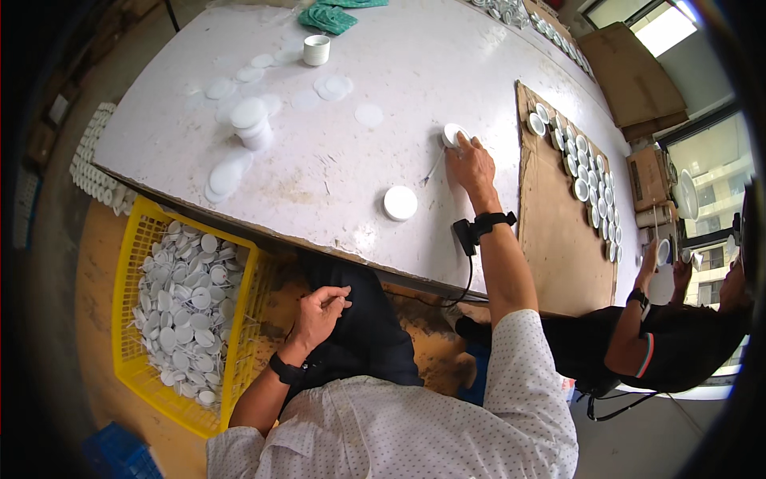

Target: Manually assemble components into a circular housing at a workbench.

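My right hand (pixel 471 165) reaches out over the white table (pixel 399 96) and its fingers rest on a small white round cap (pixel 452 132); a thin white stick (pixel 433 168) lies just left of that hand. My left hand (pixel 321 311) hangs below the table edge over my dark lap, fingers loosely curled, with nothing seen in it. Another white round lid (pixel 400 203) lies on the table near the front edge, between both hands.
A yellow crate (pixel 132 263) full of white discs stands at my left. Stacked lids (pixel 250 121), flat discs, a white cup (pixel 316 49) and green cloth (pixel 329 16) sit farther away. A cardboard sheet (pixel 550 215) carries rows of caps. Another person (pixel 678 335) works at right.
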Motion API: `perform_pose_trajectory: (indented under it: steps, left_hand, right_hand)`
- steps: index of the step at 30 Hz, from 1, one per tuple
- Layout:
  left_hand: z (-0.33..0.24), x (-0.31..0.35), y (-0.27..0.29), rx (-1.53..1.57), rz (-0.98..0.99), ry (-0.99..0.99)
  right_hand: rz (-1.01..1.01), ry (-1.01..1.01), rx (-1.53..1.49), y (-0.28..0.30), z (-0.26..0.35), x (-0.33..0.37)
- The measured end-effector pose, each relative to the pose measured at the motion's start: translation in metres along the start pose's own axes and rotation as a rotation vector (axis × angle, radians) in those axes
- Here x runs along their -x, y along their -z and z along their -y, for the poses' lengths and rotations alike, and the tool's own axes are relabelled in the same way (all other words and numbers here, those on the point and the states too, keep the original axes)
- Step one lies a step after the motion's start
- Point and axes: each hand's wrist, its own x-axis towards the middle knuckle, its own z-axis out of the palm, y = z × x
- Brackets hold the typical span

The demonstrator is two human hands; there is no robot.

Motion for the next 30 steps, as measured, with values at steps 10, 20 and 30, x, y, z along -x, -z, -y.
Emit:
perform_pose_trajectory:
  steps: [10, 20, 30]
  left_hand:
    - [0.0, 0.006, -0.004, 0.055, 0.032, 0.02]
    - [-0.064, -0.001, -0.01, 0.15, 0.119, -0.209]
    - [-0.089, -0.006, -0.044, 0.121, 0.228, -0.186]
  right_hand:
    - [0.023, -0.005, 0.087, -0.003, 0.002, -0.002]
    - [-0.504, 0.304, -0.054, 0.055, 0.005, 0.069]
    - [-0.271, 0.734, -0.406, 0.078, 0.072, 0.23]
